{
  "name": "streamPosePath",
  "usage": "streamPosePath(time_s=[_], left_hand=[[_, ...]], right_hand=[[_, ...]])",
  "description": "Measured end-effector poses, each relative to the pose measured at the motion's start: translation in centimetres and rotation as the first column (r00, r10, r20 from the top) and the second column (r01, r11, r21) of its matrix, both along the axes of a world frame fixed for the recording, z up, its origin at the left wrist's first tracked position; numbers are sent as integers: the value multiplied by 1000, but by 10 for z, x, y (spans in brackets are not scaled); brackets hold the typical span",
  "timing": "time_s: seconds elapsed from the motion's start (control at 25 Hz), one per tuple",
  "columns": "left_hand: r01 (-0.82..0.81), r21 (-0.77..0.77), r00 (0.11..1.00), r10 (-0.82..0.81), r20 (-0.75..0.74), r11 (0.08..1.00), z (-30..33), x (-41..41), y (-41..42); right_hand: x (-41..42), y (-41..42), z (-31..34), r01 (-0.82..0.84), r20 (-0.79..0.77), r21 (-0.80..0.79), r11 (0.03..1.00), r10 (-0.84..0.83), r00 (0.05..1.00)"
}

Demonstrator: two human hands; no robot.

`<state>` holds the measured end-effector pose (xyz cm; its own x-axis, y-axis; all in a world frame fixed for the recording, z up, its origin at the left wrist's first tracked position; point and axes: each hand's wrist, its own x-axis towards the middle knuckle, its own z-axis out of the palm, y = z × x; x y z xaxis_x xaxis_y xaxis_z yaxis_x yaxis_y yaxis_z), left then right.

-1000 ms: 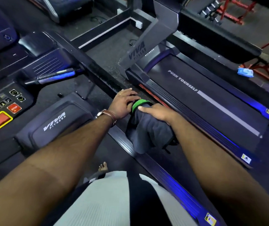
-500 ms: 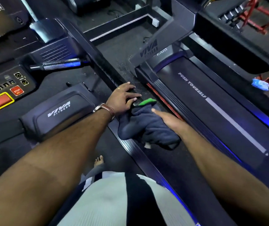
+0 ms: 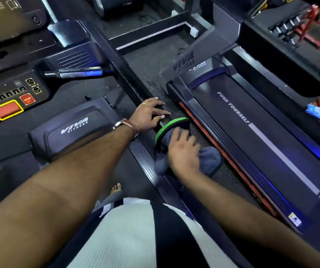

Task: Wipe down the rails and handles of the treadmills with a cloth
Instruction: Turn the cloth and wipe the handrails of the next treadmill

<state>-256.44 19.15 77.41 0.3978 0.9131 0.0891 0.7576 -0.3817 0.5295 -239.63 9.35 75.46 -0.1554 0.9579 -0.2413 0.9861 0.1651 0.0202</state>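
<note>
A: Where's the work? 
B: On the rail (image 3: 135, 89), running 11 to 5 o'clock. Left hand (image 3: 147, 115) rests flat on it, fingers straight; right hand (image 3: 182, 151) presses the cloth (image 3: 209, 157) around it, fingers curled.
A: Next?
B: Probably sliding the cloth along, pressure steady.
</note>
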Motion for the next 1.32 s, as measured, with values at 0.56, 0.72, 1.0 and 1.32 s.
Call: streamPosePath(time_s=[0.56,0.72,1.0,1.32], left_hand=[[30,91,980,-11,-200,995,11,-62,36],[164,137,966,-131,-223,977,2,-77,56],[351,134,936,-344,-76,927,-8,-103,109],[353,294,933,-358,-39,888,-29,-108,117]], right_hand=[[8,69,11,24,-464,-143,990,-88,881],[27,85,9,8,-679,-575,818,-483,553],[-15,97,10,205,-500,-249,946,-307,809],[-112,61,-48,69,174,567,821,-201,964]])
